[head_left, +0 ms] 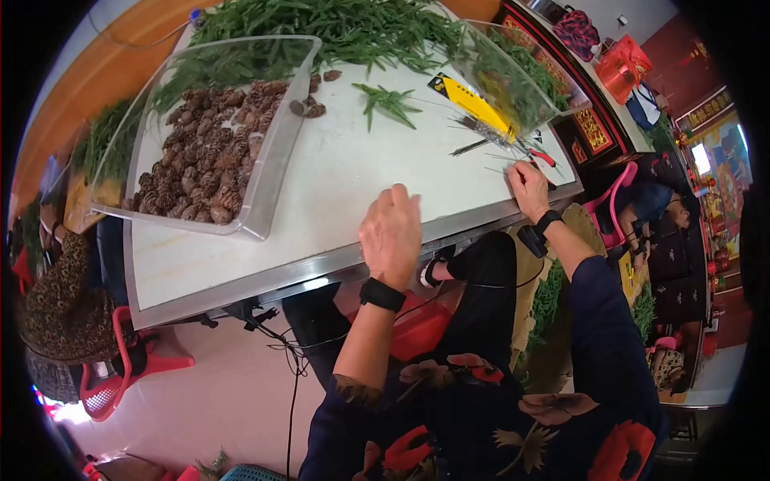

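Observation:
My left hand [391,232] is over the table's near edge, its fingers curled in; whatever they may hold is hidden. Farther right, my right hand [529,191] rests near the table's right corner with its fingers pinched at a thin wire [496,170]. Just beyond it lie pliers with red handles [542,157] and a small bundle of thin wires [484,128]. A yellow card package [473,104] lies beside them. One green artificial sprig [388,104] lies alone on the white tabletop [345,160].
At the left, a clear plastic bin [277,160] holds many pine cones [204,152]; several more lie beside it. A green foliage heap [321,32] covers the far side. Another clear bin [521,72] stands at right. Cables hang below the table. People sit at both sides.

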A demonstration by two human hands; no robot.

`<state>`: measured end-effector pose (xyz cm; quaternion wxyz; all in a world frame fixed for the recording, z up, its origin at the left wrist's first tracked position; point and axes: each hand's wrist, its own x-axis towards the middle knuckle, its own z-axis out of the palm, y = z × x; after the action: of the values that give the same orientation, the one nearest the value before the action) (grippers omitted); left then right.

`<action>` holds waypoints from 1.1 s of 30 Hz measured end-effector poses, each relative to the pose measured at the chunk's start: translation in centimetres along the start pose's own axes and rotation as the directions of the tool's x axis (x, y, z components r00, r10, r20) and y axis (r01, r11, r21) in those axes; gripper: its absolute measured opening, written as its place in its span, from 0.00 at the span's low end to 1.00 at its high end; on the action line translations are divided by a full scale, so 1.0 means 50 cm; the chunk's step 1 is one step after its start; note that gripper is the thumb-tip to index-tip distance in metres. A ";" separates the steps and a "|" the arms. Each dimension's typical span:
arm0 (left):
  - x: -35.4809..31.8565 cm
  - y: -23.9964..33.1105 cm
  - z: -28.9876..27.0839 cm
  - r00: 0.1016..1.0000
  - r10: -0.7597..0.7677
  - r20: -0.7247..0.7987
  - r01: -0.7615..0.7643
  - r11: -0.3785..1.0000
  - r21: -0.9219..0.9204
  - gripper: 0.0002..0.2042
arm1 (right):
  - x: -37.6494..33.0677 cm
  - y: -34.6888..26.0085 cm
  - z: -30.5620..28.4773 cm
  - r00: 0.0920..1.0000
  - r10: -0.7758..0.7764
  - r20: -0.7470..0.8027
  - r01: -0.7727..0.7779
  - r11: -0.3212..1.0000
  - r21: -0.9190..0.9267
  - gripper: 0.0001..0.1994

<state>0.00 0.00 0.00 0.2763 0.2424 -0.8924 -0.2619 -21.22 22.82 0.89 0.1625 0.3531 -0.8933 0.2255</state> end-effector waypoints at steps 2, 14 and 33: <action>-0.001 0.002 -0.009 0.996 0.091 0.007 -0.091 0.994 -0.063 0.14 | -0.003 -0.005 -0.004 0.999 0.033 0.024 -0.033 0.999 -0.011 0.12; 0.004 -0.018 -0.014 0.988 0.155 -0.001 -0.154 0.977 -0.149 0.16 | 0.005 -0.023 0.011 0.996 0.085 0.002 -0.085 0.995 -0.059 0.12; 0.002 -0.036 -0.010 0.967 0.201 -0.154 -0.222 0.965 -0.138 0.11 | -0.005 -0.033 0.018 0.995 0.105 0.002 -0.104 0.987 0.119 0.12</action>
<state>0.77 -1.58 -0.68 0.3820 0.1411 -0.8689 -0.2815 -20.01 21.41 0.52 0.1312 0.3144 -0.8953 0.2872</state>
